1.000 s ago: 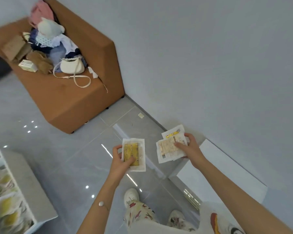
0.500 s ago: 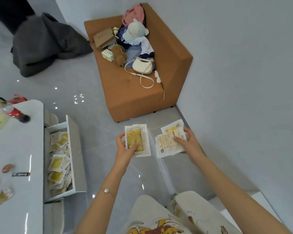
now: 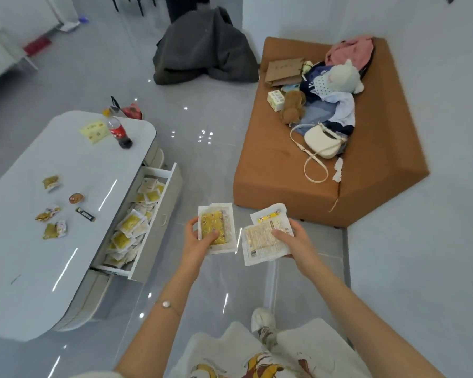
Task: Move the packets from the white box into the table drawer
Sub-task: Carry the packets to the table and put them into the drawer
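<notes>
Left hand: the left hand [image 3: 197, 241], just below the centre of the frame, grips one yellow packet [image 3: 217, 231]. The thumb lies across the packet's face and the fingers curl behind its left edge.
Yellow packet: flat, clear-edged, held face up over the grey floor, apart from the drawer to its left.
Right hand: the right hand [image 3: 298, 241], just right of centre, pinches a pair of packets [image 3: 266, 237]. The thumb presses on top and the fingers sit underneath.
Pair of packets: overlapped, with the printed back of the front one facing up and a yellow-marked corner of the other poking out above it. They are beside the left hand's packet but not touching it.
Drawer: the table drawer [image 3: 172, 184] is pulled open at centre left, its front towards the hands.
Drawer contents: a heap of yellow and white packets [image 3: 131, 225] fills the drawer along its length.
Table: a white glossy table [image 3: 79, 170] takes up the left of the frame.
On the table: a cola bottle [image 3: 119, 133] stands upright near the far end beside a yellow card [image 3: 94, 130]. Small wrapped snacks [image 3: 51, 211] are scattered on the near part.
Sofa: a brown sofa [image 3: 273, 170] at upper right carries a white handbag [image 3: 324, 141], a pale plush toy [image 3: 342, 76] and clothes.
Floor: a grey blanket heap [image 3: 205, 50] lies at the top centre.
Wrist: a thin bracelet [image 3: 165, 304] is on the left forearm.
</notes>
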`<state>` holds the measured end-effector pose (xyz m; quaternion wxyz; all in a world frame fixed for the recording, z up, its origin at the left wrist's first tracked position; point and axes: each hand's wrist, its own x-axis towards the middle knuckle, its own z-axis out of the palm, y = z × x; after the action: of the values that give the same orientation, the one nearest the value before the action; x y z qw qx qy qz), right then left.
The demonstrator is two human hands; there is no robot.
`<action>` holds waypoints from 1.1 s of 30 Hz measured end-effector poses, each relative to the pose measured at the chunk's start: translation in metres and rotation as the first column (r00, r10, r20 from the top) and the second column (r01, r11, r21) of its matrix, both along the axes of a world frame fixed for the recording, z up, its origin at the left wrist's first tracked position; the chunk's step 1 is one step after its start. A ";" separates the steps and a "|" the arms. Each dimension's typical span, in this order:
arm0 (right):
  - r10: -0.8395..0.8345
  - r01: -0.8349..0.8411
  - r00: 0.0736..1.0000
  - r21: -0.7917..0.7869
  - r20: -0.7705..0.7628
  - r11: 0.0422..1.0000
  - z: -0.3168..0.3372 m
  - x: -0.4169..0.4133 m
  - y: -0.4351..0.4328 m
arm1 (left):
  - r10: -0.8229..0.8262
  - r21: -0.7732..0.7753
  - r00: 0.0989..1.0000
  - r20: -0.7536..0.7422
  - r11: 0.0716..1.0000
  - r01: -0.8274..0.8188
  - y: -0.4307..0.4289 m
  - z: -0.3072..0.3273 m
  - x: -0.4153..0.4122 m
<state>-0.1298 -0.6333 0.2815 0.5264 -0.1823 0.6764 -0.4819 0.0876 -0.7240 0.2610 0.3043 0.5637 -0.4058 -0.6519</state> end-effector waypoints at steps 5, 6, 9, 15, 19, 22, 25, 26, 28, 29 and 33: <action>0.197 -0.197 0.980 0.008 -0.014 0.980 -0.002 -0.009 -0.067 | 0.176 0.018 0.984 0.003 0.984 -0.176 -0.014 0.000 0.012; 0.229 -0.229 0.973 0.009 -0.018 0.973 -0.004 -0.007 -0.082 | 0.214 0.029 0.977 0.013 0.976 -0.215 -0.018 -0.002 0.018; 0.337 -0.337 0.941 0.016 -0.001 0.941 -0.012 0.004 -0.129 | 0.313 0.056 0.948 0.051 0.947 -0.316 -0.033 -0.012 0.038; 0.502 -0.501 0.865 0.031 -0.015 0.865 -0.028 0.055 -0.241 | 0.499 0.125 0.863 0.079 0.854 -0.505 -0.083 -0.044 0.077; 0.516 -0.515 0.853 0.036 -0.081 0.856 -0.042 0.087 -0.322 | 0.574 0.152 0.813 0.101 0.798 -0.583 -0.147 -0.070 0.112; 0.533 -0.530 0.844 0.061 -0.058 0.846 -0.043 0.102 -0.373 | 0.528 0.149 0.832 0.169 0.821 -0.551 -0.189 -0.080 0.141; 0.574 -0.569 0.814 0.072 -0.094 0.819 -0.040 0.113 -0.426 | 0.536 0.137 0.823 0.187 0.816 -0.562 -0.227 -0.085 0.167; 0.583 -0.578 0.806 0.080 -0.097 0.812 -0.041 0.118 -0.443 | 0.549 0.146 0.815 0.187 0.805 -0.575 -0.238 -0.088 0.174; 0.599 -0.590 0.795 0.108 -0.095 0.800 -0.046 0.128 -0.474 | 0.578 0.163 0.795 0.188 0.779 -0.605 -0.255 -0.094 0.185; 0.609 -0.598 0.787 0.124 -0.094 0.792 -0.052 0.134 -0.487 | 0.594 0.171 0.782 0.189 0.765 -0.621 -0.261 -0.098 0.189; 0.654 -0.631 0.752 0.200 -0.078 0.749 -0.097 0.166 -0.539 | 0.671 0.213 0.713 0.200 0.681 -0.701 -0.281 -0.130 0.204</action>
<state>0.0365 -1.1723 0.1841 0.6233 -0.3949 0.6446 -0.2003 0.2918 -1.0047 0.1312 0.4236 0.7444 -0.0862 -0.5089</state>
